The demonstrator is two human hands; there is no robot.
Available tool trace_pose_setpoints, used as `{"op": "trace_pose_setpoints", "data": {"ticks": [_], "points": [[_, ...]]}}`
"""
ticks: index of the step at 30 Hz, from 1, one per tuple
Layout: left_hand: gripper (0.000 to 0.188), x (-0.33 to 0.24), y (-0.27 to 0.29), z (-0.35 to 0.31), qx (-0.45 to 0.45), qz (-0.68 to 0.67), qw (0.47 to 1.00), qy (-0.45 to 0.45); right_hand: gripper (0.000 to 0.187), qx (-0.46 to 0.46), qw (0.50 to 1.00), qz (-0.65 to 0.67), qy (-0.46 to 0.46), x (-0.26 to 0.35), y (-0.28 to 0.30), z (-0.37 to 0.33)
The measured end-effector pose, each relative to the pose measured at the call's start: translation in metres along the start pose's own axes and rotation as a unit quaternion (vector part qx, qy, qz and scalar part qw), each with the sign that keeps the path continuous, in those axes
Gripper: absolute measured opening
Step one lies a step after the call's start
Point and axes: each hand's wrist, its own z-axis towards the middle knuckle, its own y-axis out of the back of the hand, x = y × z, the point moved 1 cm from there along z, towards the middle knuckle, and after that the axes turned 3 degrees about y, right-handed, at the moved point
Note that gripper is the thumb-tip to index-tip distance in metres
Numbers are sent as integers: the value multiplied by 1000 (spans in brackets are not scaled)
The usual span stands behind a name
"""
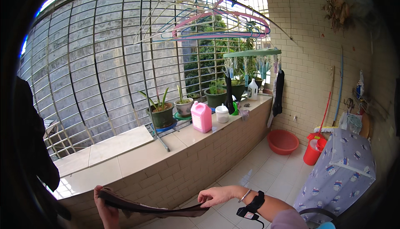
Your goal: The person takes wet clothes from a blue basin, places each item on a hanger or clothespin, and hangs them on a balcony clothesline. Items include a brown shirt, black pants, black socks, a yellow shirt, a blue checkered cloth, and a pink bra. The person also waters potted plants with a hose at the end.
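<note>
A dark brown strip of cloth, a small garment whose exact kind I cannot make out, stretches between my two hands low in the view. My left hand is closed on its left end, which is raised and bunched. With fingers and thumb, my right hand pinches the upper edge near its right end. The cloth sags a little between them, in front of the tiled ledge wall. A bracelet and a black strap with a small device sit on my right wrist and forearm.
On the ledge stand potted plants, a pink jug and a white tub. Overhead are hangers and a green clip rack with dark socks. A red basin, red bucket and covered appliance are right.
</note>
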Motion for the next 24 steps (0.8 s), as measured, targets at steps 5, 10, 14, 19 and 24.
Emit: {"op": "trace_pose_setpoints", "data": {"ticks": [5,10,14,19,24], "points": [[26,3,-41,-8,-55,28,996,-62,41,-175,974,-78,122,68,76,-111],[17,6,-62,-32,-176,31,982,-66,23,-443,845,-216,209,121,152,-201],[17,-3,-73,-51,-227,90,965,-97,17,-583,711,-337,202,139,217,-245],[18,-17,-79,-84,-292,178,930,-132,18,-667,649,-289,227,135,302,-253],[18,-16,-89,-123,-347,242,897,-129,32,-684,634,-184,310,160,363,-239]]}}
